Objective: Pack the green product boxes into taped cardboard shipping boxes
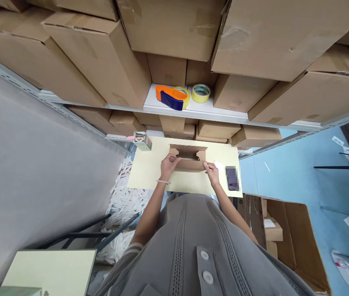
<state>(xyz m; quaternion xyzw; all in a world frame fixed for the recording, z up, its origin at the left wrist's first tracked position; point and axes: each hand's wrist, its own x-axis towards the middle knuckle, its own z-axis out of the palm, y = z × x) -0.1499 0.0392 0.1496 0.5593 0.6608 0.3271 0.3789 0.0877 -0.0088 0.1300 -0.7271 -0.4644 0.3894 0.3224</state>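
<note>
A small brown cardboard box (189, 165) stands on the pale yellow table (149, 174) in front of me, its top flaps up and its inside in shadow. My left hand (168, 165) pinches the near flap at its left corner, with thumb and fingers together. At the opposite corner of that flap, my right hand (211, 172) has its fingers closed on the cardboard edge. A dark phone (231, 178) lies to the right of my right hand. Toward the back left of the table is a small green and white box (142, 141) with its top uncovered.
Above the table, a shelf (162, 106) carries many cartons (168, 28), an orange and blue tape dispenser (172, 98) and a tape roll (201, 93). A large carton (300, 234) holding smaller boxes stands low right. Paper strips (128, 201) cover the floor at left.
</note>
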